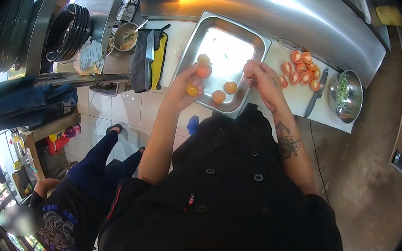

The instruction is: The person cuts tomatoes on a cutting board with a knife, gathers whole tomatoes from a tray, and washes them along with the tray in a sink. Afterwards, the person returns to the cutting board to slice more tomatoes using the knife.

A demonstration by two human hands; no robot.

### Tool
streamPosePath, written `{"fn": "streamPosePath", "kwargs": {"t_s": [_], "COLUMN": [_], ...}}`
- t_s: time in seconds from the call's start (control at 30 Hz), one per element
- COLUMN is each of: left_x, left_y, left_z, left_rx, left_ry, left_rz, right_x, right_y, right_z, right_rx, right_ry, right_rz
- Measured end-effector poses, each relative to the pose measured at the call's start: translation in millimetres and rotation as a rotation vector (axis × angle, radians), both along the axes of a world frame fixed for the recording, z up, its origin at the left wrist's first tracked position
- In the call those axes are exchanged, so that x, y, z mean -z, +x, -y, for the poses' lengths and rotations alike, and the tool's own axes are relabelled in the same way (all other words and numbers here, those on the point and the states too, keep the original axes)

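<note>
My left hand (183, 90) is over the left side of a deep steel pan (198, 32), its fingers closed around a whole red-orange tomato (204, 71). A yellower tomato (192, 90) shows against the same palm. Across the pan, at its right rim, my right hand (264, 83) has its fingers closed on another reddish tomato (250, 69), partly covered by the fingers. Inside the pan lie two orange tomatoes (230, 87) near the front, and a paler one (203, 58) close to my left fingertips.
Tomato halves (296, 67) lie cut side up on the white board (287, 98), with a knife (317, 93) beside them. A steel bowl (355, 110) holds chopped greens. At left are a knife on a cloth (142, 70), a small bowl (120, 36) and stacked black pans (68, 33). Another person (69, 209) stands behind left.
</note>
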State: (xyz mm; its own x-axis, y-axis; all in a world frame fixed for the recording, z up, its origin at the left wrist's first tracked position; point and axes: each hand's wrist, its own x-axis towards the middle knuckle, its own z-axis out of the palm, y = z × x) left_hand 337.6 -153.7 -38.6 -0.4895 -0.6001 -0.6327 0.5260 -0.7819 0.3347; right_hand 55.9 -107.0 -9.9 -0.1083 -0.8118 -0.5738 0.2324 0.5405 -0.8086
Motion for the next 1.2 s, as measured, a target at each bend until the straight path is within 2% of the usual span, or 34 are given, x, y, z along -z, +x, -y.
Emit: {"fn": "streamPosePath", "kwargs": {"t_s": [0.03,0.1,0.13,0.2,0.27,0.3,0.37,0.43,0.5,0.53,0.57,0.63,0.67,0.7,0.77,0.8,0.83,0.9,0.93,0.97,1.03,1.07,1.13,1.2], "left_x": [0.4,-0.3,-1.3,-8.1,-26.0,-30.3,-50.2,-73.4,-77.4,-70.9,-79.7,-98.2,-81.6,-77.0,-81.4,-87.4,-71.5,-10.9,8.0,13.9,23.5,17.5,4.6,24.2], "left_y": [0.1,-1.3,-3.2,-7.3,-15.0,-20.4,-36.1,-44.1,-49.0,-48.7,-50.9,-55.3,-54.3,-49.2,-29.6,-24.5,-17.9,-3.8,-3.2,-10.8,-41.0,-56.1,-80.1,-88.0], "left_z": [0.5,1.5,0.5,-1.9,0.2,-2.2,-4.4,-8.1,-13.6,-18.7,-25.7,-37.9,-43.0,-40.4,-24.9,-15.8,-10.2,-7.4,-8.6,-12.1,-20.9,-26.0,-36.7,-43.1], "left_rx": [0.03,0.062,0.112,0.161,0.289,0.285,0.352,0.421,0.528,0.529,0.532,0.475,0.402,0.406,0.233,0.302,0.3,0.561,0.789,0.786,0.899,0.9,1.089,1.097], "left_ry": [-0.012,-0.024,-0.118,-0.205,-0.464,-0.46,-0.724,-0.712,-0.701,-0.852,-0.849,-1.005,-1.264,-1.267,-0.864,-0.709,-0.706,-1.174,-1.256,-1.25,-1.128,-1.13,-1.205,-1.272], "left_rz": [0.0,0.001,0.092,0.186,0.29,0.293,0.608,0.687,0.887,0.827,0.826,0.798,1.007,1.003,0.78,1.033,1.036,1.419,1.426,1.431,1.255,1.255,1.38,1.361], "right_x": [11.5,32.2,32.9,16.7,-6.6,-1.7,18.1,30.5,34.2,39.9,40.0,37.6,35.2,33.2,33.9,35.7,38.0,37.6,27.6,21.2,20.0,19.6,18.3,20.6], "right_y": [2.4,13.1,22.1,46.2,67.1,67.2,67.3,73.5,70.6,68.0,67.5,66.0,66.3,68.1,63.6,51.2,38.8,21.3,13.3,5.4,-6.7,-10.8,-15.6,-17.8], "right_z": [1.2,5.8,7.9,16.4,25.5,26.6,33.3,36.0,35.2,33.8,33.1,34.1,34.6,34.2,33.4,32.4,32.0,29.7,28.5,28.1,23.5,20.8,17.2,13.0], "right_rx": [0.003,0.003,0.011,0.056,0.118,0.113,0.003,0.082,0.165,0.16,0.164,0.228,0.233,0.303,0.378,0.35,0.315,0.298,0.271,0.243,0.231,0.246,0.27,0.285], "right_ry": [0.001,0.047,0.057,0.16,0.304,0.308,0.305,0.326,0.309,0.288,0.291,0.341,0.338,0.303,0.269,0.261,0.253,0.25,0.206,0.156,0.139,0.133,0.128,0.118], "right_rz": [0.003,0.338,0.496,0.448,0.427,0.429,0.715,0.714,0.967,1.046,1.046,0.996,0.997,0.996,0.997,1.111,1.224,1.245,1.253,1.261,1.277,1.241,1.209,1.212]}}
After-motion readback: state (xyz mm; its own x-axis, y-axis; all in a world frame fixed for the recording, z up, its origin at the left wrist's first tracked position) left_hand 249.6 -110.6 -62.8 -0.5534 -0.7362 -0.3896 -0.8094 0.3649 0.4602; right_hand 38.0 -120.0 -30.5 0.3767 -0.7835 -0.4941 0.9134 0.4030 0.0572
